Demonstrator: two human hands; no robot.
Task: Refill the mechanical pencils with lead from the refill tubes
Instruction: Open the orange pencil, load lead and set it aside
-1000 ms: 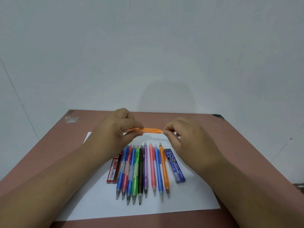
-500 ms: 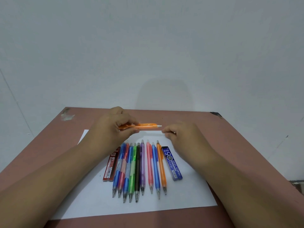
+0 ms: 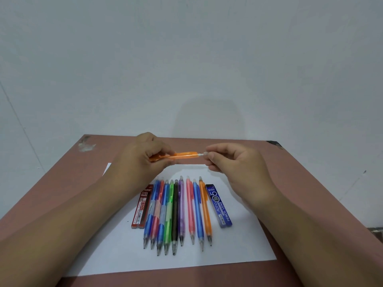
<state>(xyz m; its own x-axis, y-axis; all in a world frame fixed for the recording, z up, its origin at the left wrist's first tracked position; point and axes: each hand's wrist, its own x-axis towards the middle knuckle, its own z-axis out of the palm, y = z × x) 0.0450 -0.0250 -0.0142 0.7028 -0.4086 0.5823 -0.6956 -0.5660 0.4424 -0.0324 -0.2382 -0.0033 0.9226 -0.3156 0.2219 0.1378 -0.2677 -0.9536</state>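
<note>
Back at the pencil's end, my right hand [image 3: 238, 164] now pinches the small white piece [image 3: 204, 154] at the tip of the orange pencil [image 3: 182, 155].

Fingers of my left hand [image 3: 143, 157] are curled round the barrel, holding it level above the paper [image 3: 238, 245]; I judge the eraser is coming out so lead can go in. Below lie the other pencils [image 3: 178, 212], with the red refill tube [image 3: 142, 206] at their left and the blue refill tube [image 3: 219, 206] at their right. Bare table [image 3: 290, 183] flanks both hands, with its far edge close behind them.
</note>
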